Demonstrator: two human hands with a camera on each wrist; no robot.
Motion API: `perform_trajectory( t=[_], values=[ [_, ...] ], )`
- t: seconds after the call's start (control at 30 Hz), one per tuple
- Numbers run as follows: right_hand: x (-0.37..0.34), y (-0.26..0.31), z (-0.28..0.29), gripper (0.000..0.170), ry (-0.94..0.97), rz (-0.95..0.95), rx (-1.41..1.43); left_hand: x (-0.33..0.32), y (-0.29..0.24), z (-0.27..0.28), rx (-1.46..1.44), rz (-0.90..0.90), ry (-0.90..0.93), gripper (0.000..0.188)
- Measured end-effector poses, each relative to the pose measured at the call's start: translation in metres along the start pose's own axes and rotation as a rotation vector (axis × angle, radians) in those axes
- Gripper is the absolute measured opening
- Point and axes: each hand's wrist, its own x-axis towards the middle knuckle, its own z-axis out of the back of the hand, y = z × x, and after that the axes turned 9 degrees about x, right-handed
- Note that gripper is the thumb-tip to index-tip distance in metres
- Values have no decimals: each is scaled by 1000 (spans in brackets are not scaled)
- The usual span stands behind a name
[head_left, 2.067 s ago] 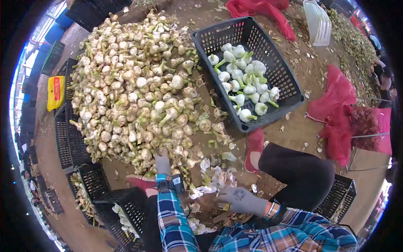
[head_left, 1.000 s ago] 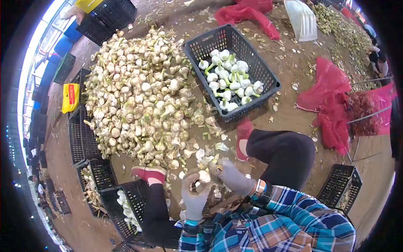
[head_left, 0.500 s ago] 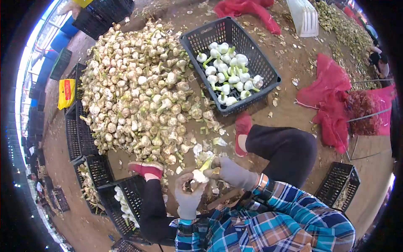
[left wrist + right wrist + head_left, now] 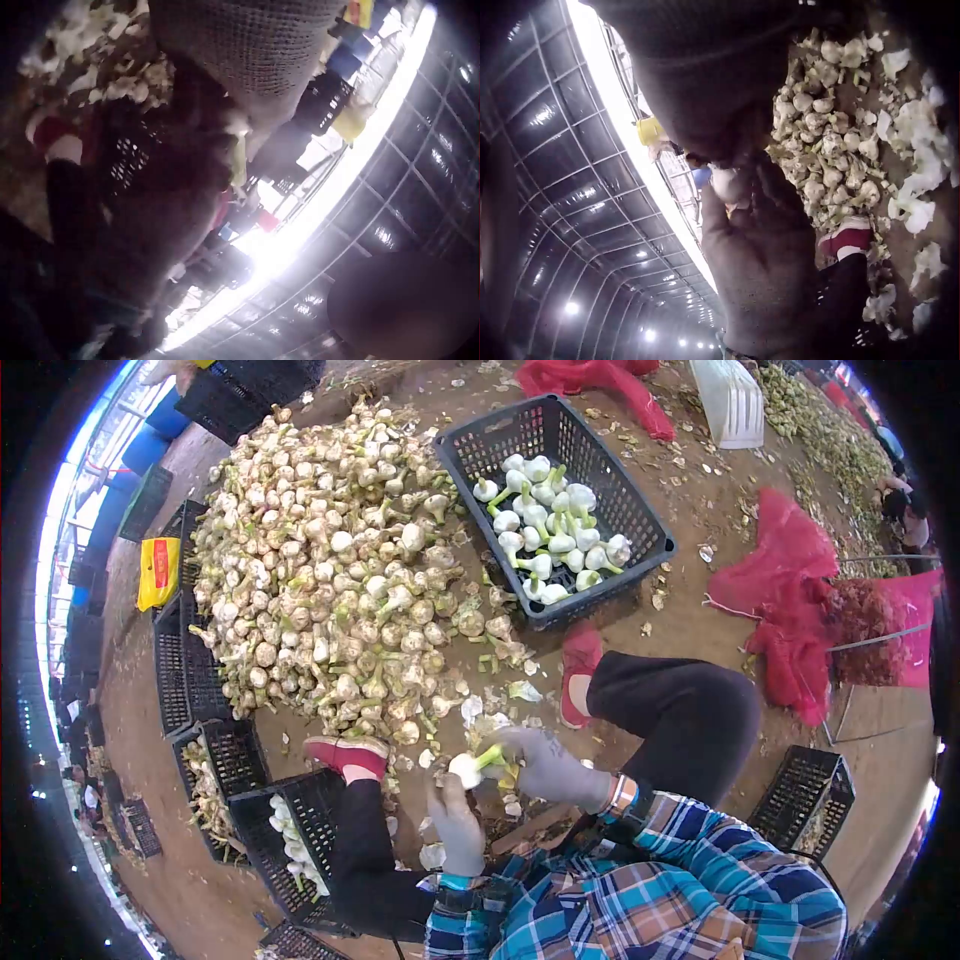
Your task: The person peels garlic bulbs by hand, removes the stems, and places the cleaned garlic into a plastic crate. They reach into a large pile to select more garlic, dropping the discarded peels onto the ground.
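In the head view a white garlic bulb (image 4: 466,769) with a green stem is held between the two gloved hands. The left hand (image 4: 457,828) pinches the bulb from below with its fingertips. From the right side the right hand (image 4: 545,765) grips the stem, fingers curled. In the right wrist view, the bulb (image 4: 730,184) shows partly between dark, shadowed gloves; the left wrist view shows a glove (image 4: 255,60) close up. Beyond the hands lies a large heap of unpeeled garlic (image 4: 320,580).
A black crate (image 4: 655,545) of clean white bulbs stands past the right foot. More crates (image 4: 318,815) are at the left, one (image 4: 805,800) at the right. Red net bags (image 4: 785,580) lie on the right. Peelings litter the floor between the feet.
The left hand has come from the heap to the right hand. The bulb between them now shows whiter and rounder than half a second ago, and the loose leaf has shifted off it.
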Motion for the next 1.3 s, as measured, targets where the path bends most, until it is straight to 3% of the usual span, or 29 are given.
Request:
perform_trajectory(
  t=[0.03,0.07,0.1,0.17,0.2,0.27,0.3,0.37,0.5,0.57,0.6,0.63,0.67,0.7,0.73,0.83,0.87,0.9,0.97,1.0,1.03,1.1,1.13,1.17,1.23,1.27,1.3],
  values=[
    [-1,2,1,26,62,-90,-12,1,0,0,62,12,-100,33],
    [-3,3,1,26,123,-181,-24,5,7,1,372,-243,-142,36],
    [-4,4,1,26,124,-179,-27,11,14,5,370,-245,-143,36],
    [-8,3,-1,24,120,-351,162,22,19,14,-293,282,126,41],
    [-10,-3,-2,24,121,-349,162,21,17,16,-292,280,124,41],
    [-11,-16,-2,16,82,-356,243,18,9,16,197,-201,174,34],
    [-11,-18,-2,16,81,-356,244,18,10,14,198,-201,175,34],
    [-7,-15,-1,16,107,-372,175,16,11,8,259,-347,-198,24],
    [-6,-5,3,14,174,-384,-97,5,6,10,347,-335,-114,19],
    [-7,-20,4,13,185,-304,-78,9,-1,21,126,81,23,25],
    [-7,-22,6,13,187,-303,-75,10,7,24,121,-50,-46,27],
    [-6,-23,9,13,180,-320,126,11,19,29,125,-52,-48,27],
    [-2,-18,11,14,171,-336,327,11,26,31,357,-299,-60,27],
    [-2,-11,11,14,172,-335,331,10,31,34,589,-545,-70,26],
    [-3,-2,12,14,153,-392,415,11,36,36,592,-546,-72,26],
    [-4,-3,11,13,149,-439,481,18,25,32,-832,417,66,38],
    [-5,-6,10,12,162,-430,462,21,27,35,-995,330,240,42],
    [-7,-8,10,12,168,-429,463,23,28,36,-995,325,235,42],
    [-8,-8,10,16,305,-299,313,28,23,33,-1019,206,33,42],
    [-7,2,12,20,454,-442,282,33,28,50,-1110,220,218,46],
    [-8,0,9,20,461,-439,283,34,28,55,-1108,215,213,46],
    [-14,-5,1,24,761,-206,145,40,21,57,-1027,176,255,47],
    [-16,-6,0,26,905,-376,36,42,20,51,-868,97,19,45],
    [-19,-4,-2,26,911,-372,35,44,28,64,-867,92,15,45],
    [-30,0,-7,34,821,-283,-369,53,50,99,-1102,-7,146,44],
    [-44,-45,-5,44,844,-7,-477,38,17,99,-1160,-93,39,44],
    [-49,-56,-3,44,844,-5,-477,36,24,123,-949,-226,-262,48]
  ],
)
